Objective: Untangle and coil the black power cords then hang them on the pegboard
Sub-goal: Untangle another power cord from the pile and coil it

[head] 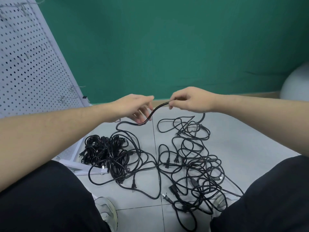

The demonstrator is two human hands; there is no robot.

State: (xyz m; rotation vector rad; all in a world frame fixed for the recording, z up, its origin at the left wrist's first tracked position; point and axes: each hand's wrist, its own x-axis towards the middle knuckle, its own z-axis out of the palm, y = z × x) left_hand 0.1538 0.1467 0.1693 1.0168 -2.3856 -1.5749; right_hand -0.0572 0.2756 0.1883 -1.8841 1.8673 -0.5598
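Observation:
A stretch of black power cord runs in the air between my two hands above the tiled floor. My right hand pinches its upper end between thumb and fingers. My left hand holds the lower part, which slides through its loosely curled fingers. From there the cord drops into a loose tangle of black cords with several plugs on the floor. A bundle of coiled cords lies to the left of the tangle. The white pegboard with metal hooks leans at the far left.
My knees in black trousers fill the lower corners, with a pale shoe between them. The pegboard's white base sits under the coiled bundle. A green wall stands behind, and a grey ball rests at the right.

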